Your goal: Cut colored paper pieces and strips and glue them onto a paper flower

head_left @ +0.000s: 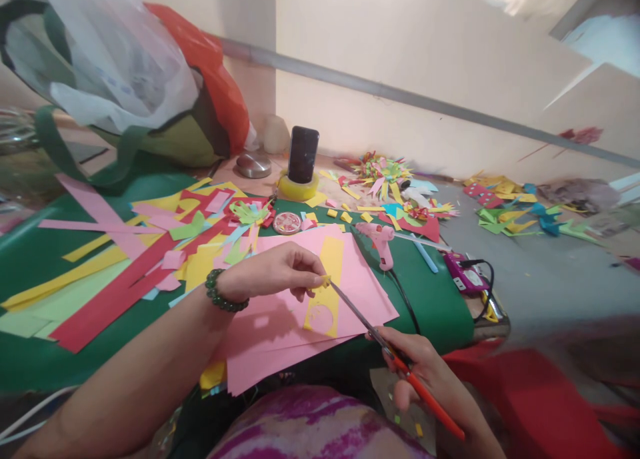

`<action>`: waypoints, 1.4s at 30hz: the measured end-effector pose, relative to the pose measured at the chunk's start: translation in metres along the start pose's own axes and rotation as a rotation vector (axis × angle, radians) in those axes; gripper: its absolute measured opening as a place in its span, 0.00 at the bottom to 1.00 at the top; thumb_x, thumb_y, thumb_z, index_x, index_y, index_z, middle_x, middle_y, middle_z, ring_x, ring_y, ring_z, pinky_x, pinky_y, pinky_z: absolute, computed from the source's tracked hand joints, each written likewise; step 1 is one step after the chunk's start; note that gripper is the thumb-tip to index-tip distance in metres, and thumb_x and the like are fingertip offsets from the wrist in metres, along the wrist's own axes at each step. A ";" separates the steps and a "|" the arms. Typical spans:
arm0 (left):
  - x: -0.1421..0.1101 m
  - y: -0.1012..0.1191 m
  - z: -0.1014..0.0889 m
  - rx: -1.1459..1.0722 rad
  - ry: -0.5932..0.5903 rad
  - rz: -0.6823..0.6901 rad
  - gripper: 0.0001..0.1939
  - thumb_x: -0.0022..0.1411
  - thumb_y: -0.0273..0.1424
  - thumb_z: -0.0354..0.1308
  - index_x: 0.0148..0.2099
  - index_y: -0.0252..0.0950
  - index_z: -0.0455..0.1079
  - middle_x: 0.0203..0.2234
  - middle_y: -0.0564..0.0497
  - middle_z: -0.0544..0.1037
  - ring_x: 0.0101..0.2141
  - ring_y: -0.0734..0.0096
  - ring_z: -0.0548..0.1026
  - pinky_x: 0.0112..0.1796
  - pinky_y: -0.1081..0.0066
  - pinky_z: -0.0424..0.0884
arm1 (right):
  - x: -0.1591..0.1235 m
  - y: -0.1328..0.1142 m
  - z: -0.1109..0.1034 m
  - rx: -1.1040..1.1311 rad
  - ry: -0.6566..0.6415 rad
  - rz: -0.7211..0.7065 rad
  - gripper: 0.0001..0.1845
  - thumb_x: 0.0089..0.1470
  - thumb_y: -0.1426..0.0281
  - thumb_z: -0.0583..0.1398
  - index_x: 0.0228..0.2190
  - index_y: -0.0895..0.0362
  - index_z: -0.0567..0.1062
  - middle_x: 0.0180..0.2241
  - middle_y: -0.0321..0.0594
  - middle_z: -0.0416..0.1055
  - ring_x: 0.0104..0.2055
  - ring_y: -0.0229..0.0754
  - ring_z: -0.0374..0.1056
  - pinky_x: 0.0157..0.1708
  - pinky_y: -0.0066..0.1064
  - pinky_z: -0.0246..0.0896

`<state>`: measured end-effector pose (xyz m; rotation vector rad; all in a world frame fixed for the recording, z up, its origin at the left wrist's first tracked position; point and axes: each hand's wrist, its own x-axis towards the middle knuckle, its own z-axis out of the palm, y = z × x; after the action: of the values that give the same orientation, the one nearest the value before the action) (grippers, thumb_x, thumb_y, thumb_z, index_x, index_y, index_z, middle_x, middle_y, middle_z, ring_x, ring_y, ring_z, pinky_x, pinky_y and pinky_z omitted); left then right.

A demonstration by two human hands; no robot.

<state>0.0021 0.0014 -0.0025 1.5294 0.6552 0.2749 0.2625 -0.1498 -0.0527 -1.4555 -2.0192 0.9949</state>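
Between the fingertips of my left hand is a small piece of yellow paper, pinched over the paper sheets. My right hand grips a pair of scissors with orange handles, their blades pointing up and left. The blade tips meet the yellow piece; whether they cut into it I cannot tell. Beneath lies a yellow paper strip with a pale round patch near its lower end. It rests on large pink paper sheets.
Colored paper strips spread over the green table cover at left. A pink glue gun with a cord lies right of the sheets, near a purple power strip. A phone stands upright behind, on a yellow tape roll.
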 end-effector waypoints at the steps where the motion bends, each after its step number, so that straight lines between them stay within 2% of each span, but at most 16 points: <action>1: 0.000 0.000 0.000 -0.006 0.000 0.005 0.14 0.52 0.40 0.66 0.31 0.33 0.74 0.21 0.55 0.73 0.22 0.79 0.69 0.26 0.78 0.68 | 0.000 -0.001 0.000 -0.001 -0.001 0.004 0.46 0.36 0.29 0.50 0.33 0.58 0.74 0.24 0.30 0.50 0.26 0.36 0.45 0.23 0.26 0.49; 8: 0.001 -0.002 0.001 -0.024 0.000 0.019 0.13 0.53 0.38 0.65 0.31 0.33 0.73 0.21 0.55 0.73 0.22 0.79 0.69 0.25 0.79 0.67 | 0.001 -0.003 0.000 0.019 0.019 0.007 0.44 0.37 0.31 0.53 0.32 0.59 0.75 0.23 0.28 0.48 0.24 0.35 0.43 0.22 0.26 0.47; 13: 0.001 -0.002 0.000 -0.023 0.004 0.018 0.13 0.53 0.38 0.65 0.30 0.32 0.73 0.21 0.55 0.73 0.22 0.80 0.70 0.26 0.79 0.68 | 0.003 -0.004 0.001 0.009 0.022 0.026 0.42 0.39 0.32 0.55 0.32 0.59 0.75 0.22 0.29 0.49 0.24 0.35 0.45 0.22 0.26 0.48; 16: 0.001 -0.001 0.000 -0.026 -0.002 0.013 0.13 0.53 0.38 0.66 0.30 0.32 0.73 0.20 0.55 0.73 0.22 0.79 0.70 0.25 0.79 0.68 | 0.001 -0.004 0.000 -0.009 0.023 0.054 0.41 0.39 0.33 0.57 0.33 0.59 0.76 0.23 0.30 0.53 0.25 0.37 0.49 0.23 0.25 0.51; 21: -0.001 0.002 -0.003 0.011 -0.013 -0.001 0.14 0.52 0.40 0.66 0.32 0.32 0.75 0.20 0.55 0.74 0.22 0.79 0.70 0.25 0.78 0.67 | -0.009 0.000 -0.009 -0.074 0.000 0.011 0.47 0.33 0.33 0.61 0.41 0.59 0.78 0.26 0.35 0.65 0.28 0.42 0.60 0.26 0.26 0.60; 25: -0.004 0.003 -0.005 0.078 -0.019 0.013 0.15 0.54 0.41 0.65 0.32 0.32 0.76 0.20 0.54 0.73 0.22 0.78 0.69 0.25 0.78 0.67 | -0.017 0.005 -0.016 -0.118 0.013 0.001 0.44 0.39 0.37 0.63 0.46 0.59 0.77 0.28 0.37 0.70 0.30 0.45 0.64 0.29 0.27 0.63; 27: -0.004 0.004 -0.005 0.114 -0.057 0.008 0.16 0.54 0.41 0.64 0.32 0.32 0.76 0.20 0.54 0.73 0.22 0.78 0.69 0.24 0.78 0.67 | -0.018 0.006 -0.018 -0.139 0.025 0.007 0.42 0.40 0.39 0.63 0.46 0.59 0.77 0.28 0.37 0.70 0.30 0.45 0.65 0.29 0.27 0.63; 34: -0.004 0.004 -0.005 0.219 -0.121 -0.006 0.15 0.55 0.40 0.62 0.33 0.31 0.76 0.19 0.55 0.71 0.20 0.78 0.67 0.22 0.79 0.64 | -0.010 0.004 -0.018 -0.179 -0.042 -0.034 0.46 0.28 0.39 0.68 0.44 0.59 0.77 0.24 0.34 0.68 0.27 0.42 0.64 0.26 0.24 0.61; 38: -0.005 0.005 -0.004 0.220 -0.135 -0.012 0.14 0.55 0.39 0.63 0.32 0.31 0.76 0.17 0.56 0.70 0.20 0.79 0.66 0.22 0.79 0.63 | -0.010 0.004 -0.016 -0.169 -0.047 -0.005 0.43 0.28 0.44 0.71 0.43 0.58 0.78 0.25 0.32 0.68 0.28 0.41 0.64 0.26 0.24 0.62; 42: -0.004 0.005 -0.003 0.215 -0.143 -0.017 0.14 0.55 0.40 0.64 0.32 0.32 0.77 0.18 0.55 0.71 0.20 0.78 0.67 0.21 0.79 0.63 | -0.011 0.003 -0.014 -0.137 -0.022 0.022 0.38 0.33 0.48 0.71 0.44 0.56 0.79 0.26 0.32 0.68 0.28 0.41 0.64 0.27 0.24 0.63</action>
<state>-0.0016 0.0015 0.0041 1.7308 0.5983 0.0828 0.2785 -0.1556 -0.0456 -1.5458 -2.1283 0.8999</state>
